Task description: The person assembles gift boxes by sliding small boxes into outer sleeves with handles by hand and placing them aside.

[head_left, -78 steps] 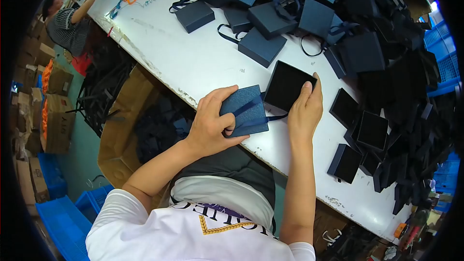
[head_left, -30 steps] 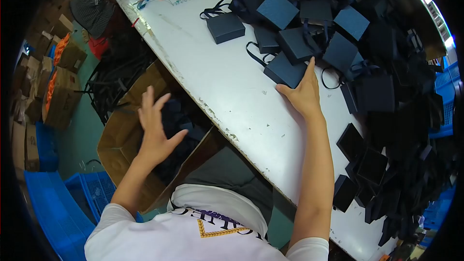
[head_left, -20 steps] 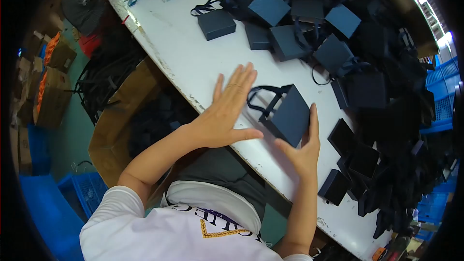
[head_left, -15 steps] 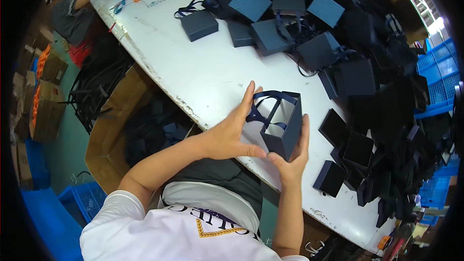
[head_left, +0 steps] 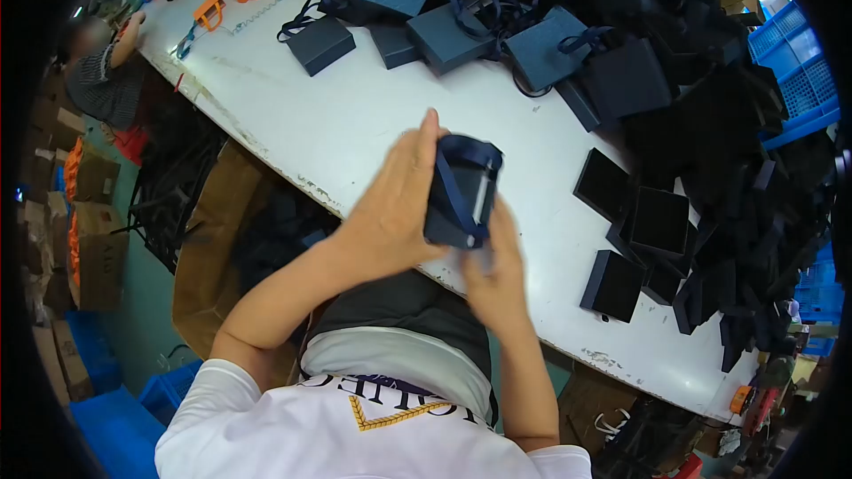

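Between my two hands, over the white table's near edge, is a dark blue box (head_left: 460, 191) with a ribbon looped over it. My left hand (head_left: 390, 200) lies along its left side, fingers pressed together and pointing up. On the right and lower side, my right hand (head_left: 499, 279) grips it, blurred by motion, with part of its fingers hidden behind the box. A light strip shows along the box's opening. Farther back lie several blue boxes with ribbons, one of them (head_left: 320, 44) a little apart at the left.
Dark open boxes (head_left: 658, 222) and a large black pile cover the white table's (head_left: 302, 124) right side. A cardboard carton (head_left: 209, 257) with dark items stands below its left edge. Blue crates (head_left: 115, 430) are at lower left. Another person (head_left: 106, 80) is at upper left.
One blue ribboned box was taken from the group at the back and brought near my body. Since then it has turned and shifted left, and my left hand has closed against it. The view has shifted.
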`<state>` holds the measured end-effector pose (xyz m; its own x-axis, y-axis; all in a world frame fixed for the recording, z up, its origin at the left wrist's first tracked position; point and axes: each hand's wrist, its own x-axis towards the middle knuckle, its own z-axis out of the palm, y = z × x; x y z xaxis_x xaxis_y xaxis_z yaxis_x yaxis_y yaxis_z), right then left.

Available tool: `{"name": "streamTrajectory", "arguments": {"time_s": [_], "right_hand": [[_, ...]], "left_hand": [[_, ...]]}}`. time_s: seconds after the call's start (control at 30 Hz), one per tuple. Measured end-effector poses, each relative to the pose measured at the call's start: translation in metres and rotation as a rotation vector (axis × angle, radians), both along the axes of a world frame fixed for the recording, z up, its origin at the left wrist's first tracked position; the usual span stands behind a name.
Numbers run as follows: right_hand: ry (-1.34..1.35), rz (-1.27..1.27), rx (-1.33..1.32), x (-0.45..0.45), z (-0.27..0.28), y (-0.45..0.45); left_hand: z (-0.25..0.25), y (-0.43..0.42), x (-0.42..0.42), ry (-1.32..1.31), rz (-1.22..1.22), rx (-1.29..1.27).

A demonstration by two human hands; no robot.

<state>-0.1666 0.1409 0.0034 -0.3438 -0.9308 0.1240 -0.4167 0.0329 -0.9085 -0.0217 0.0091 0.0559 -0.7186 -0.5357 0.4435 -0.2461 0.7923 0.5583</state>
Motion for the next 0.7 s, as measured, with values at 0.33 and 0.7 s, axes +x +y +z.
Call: {"name": "streamTrajectory", "arguments": {"time_s": [0.33, 0.7], "right_hand": [[0.062, -0.051, -0.114, -0.015, 0.033, 0.003], [-0.478, -0.431, -0.222, -0.023, 0.022, 0.021]], "left_hand": [[0.003, -0.011, -0.001, -0.172, -0.009, -0.182], [0.012, -0.015, 0.009, -0.317, -0.008, -0.078]]}}
